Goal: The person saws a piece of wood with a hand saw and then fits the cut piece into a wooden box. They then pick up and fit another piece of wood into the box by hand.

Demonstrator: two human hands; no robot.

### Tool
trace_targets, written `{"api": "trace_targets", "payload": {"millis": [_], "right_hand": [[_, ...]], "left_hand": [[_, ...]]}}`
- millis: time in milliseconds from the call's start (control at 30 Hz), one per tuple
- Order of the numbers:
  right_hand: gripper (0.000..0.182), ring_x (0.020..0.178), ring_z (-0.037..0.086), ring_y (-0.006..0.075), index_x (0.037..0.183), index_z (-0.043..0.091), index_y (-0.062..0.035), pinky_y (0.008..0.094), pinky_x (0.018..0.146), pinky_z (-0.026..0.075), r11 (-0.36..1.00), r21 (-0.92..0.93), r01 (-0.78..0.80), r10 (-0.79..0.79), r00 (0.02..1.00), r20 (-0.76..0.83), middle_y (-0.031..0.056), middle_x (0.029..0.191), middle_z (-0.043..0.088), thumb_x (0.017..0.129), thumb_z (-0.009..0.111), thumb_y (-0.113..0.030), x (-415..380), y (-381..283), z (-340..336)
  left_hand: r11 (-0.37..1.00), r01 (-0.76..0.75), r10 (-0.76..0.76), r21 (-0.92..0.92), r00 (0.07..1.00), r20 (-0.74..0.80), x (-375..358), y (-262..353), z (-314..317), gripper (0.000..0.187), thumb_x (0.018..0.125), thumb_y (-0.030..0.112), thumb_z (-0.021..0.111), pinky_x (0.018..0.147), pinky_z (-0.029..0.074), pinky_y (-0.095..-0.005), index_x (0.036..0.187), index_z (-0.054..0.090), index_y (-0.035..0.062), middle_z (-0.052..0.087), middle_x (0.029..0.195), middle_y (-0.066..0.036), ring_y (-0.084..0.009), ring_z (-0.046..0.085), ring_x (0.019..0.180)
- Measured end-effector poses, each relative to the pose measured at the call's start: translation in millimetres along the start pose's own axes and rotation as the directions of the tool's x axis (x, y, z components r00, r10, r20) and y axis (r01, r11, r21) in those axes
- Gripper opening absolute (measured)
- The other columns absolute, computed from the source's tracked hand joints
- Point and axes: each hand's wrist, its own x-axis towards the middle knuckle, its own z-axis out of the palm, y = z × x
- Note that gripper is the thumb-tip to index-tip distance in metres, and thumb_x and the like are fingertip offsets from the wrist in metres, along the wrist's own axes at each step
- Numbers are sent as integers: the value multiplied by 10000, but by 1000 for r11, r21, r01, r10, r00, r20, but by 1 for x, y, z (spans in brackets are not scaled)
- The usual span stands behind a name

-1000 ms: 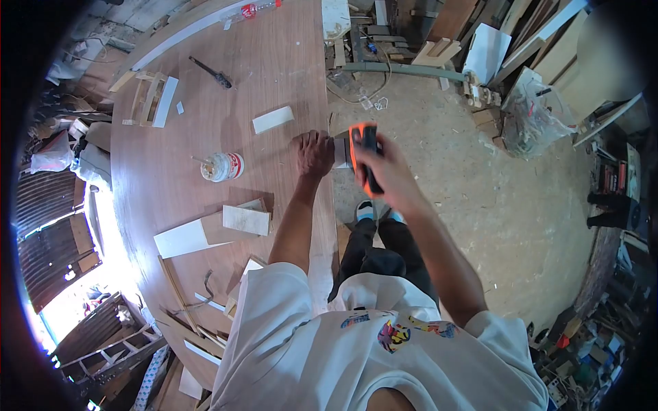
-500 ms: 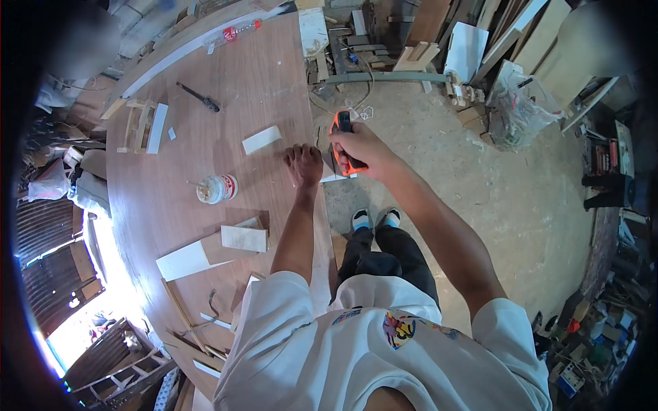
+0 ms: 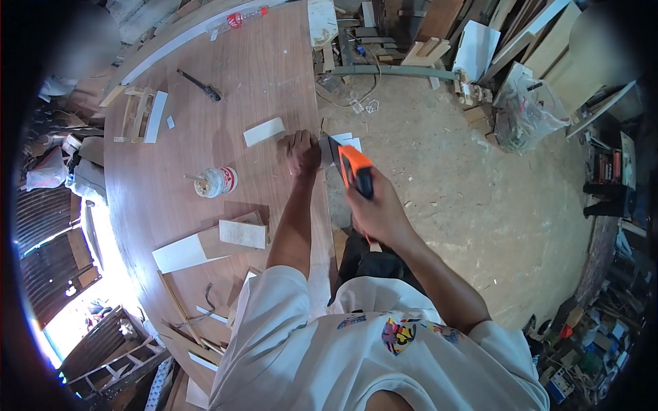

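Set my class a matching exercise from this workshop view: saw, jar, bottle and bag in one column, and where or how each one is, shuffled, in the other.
1. Saw
2. Jar
3. Bottle
4. Bag

A. Lying near the far end of the table
B. Beside leaning boards
C. In the right hand
D. Standing open, a stick poking out

Pairs: 1-C, 2-D, 3-A, 4-B

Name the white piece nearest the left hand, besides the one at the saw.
The rectangular block between left hand and black tool, lying alone; others lie farther off.
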Motion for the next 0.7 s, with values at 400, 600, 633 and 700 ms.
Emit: {"api": "trace_targets", "payload": {"millis": [400,600,633,700], "right_hand": [[110,407,446,107,925,447,-27,305,371,357,999,49,8,-7,1000,-30,8,569,431,833,500,-54,39,28,12],[118,561,499,167,908,479,-1,323,529,413,982,-112,149,-157,985,-70,79,654,484,820,530,-59,2,11,20],[130,608,540,234,900,483,5,357,599,435,978,-134,161,-171,983,-68,136,679,511,808,543,-64,-14,11,19],[145,621,570,270,909,494,14,376,598,448,962,-130,240,-254,962,-100,168,689,528,794,556,-50,2,45,21]], "left_hand": [[996,-71,67,50,996,60,4,3,-4,171,872,235,541,882,423,-414,810,577,80,586,874,-104,-299,569,922],[997,-67,66,30,998,23,0,2,-8,122,837,185,545,860,417,-418,781,559,78,579,857,-104,-294,557,908],[999,-36,37,-20,998,57,-3,5,-12,115,827,177,548,863,413,-419,776,556,76,577,847,-105,-296,553,898],[998,-9,13,-69,998,65,8,10,-12,108,818,170,550,866,409,-421,770,553,73,574,836,-107,-298,550,887]]}}
